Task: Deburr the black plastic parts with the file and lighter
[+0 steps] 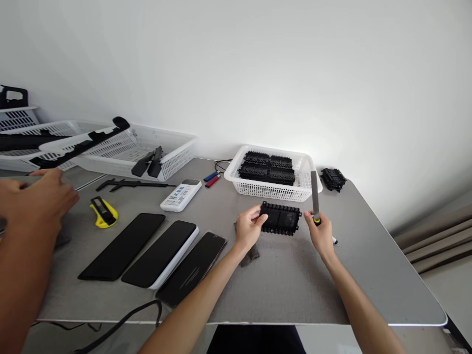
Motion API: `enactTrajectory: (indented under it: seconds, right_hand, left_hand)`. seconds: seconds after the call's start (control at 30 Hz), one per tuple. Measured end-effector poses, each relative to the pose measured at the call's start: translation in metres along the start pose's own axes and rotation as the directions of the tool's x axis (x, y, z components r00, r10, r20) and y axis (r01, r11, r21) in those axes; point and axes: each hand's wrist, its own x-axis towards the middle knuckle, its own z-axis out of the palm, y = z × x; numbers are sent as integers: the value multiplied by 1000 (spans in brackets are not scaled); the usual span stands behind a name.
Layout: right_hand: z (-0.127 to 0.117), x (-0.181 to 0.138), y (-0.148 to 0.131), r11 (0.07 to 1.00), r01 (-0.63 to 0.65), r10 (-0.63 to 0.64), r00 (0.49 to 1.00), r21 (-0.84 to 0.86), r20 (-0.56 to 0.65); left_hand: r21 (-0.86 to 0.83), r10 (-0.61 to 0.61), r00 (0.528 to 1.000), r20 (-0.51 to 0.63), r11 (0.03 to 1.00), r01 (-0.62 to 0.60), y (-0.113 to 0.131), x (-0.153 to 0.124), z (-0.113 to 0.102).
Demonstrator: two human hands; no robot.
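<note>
My left hand (pixel 250 226) grips the left end of a black ribbed plastic part (pixel 280 219), thumb on its flat face, above the table. In my right hand (pixel 320 235) is a flat metal file (pixel 314 191), its blade pointing up and a yellow-green ring at its handle. The right fingertips are close to the right edge of the plastic part; whether they touch it I cannot tell. Beneath my left hand a crumpled dark cloth (pixel 250 256) lies on the table. A pen-like thing (pixel 335 240) is partly hidden behind my right hand.
A white basket (pixel 271 189) holds several similar black parts; more (pixel 333 179) lie beside it. To the left are three phones (pixel 160 253), a yellow cutter (pixel 104 212), a black caliper (pixel 136 184), two lighters (pixel 212 178) and larger baskets (pixel 177 160). A co-worker's arm (pixel 29 246) reaches in.
</note>
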Motion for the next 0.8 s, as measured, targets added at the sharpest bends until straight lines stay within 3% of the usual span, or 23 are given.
enactTrajectory:
  seconds: [0.07,0.17,0.3,0.5,0.67,0.8]
  right_hand:
    - [1,0,2,996,-41,40,999,74,15]
    - [8,-3,4,976,-94,65,986,194,152]
    - [14,-8,2,946,-147,68,962,289,265]
    - [16,-14,-3,978,-55,5,969,201,246]
    - [21,-18,-5,992,57,-88,955,116,283]
    - [23,-18,-3,994,53,-75,962,90,262]
  left_hand:
    - [-47,-41,999,-27,998,40,-1,3,-2]
    - [-83,-87,996,-33,993,84,-3,4,-3]
    - [-17,-160,987,-21,987,160,-4,2,-2]
    - [117,-129,991,-18,985,130,4,-5,5]
    - [266,-80,982,-174,956,125,5,-6,7]
    - [229,-38,987,-158,971,74,2,-4,5]
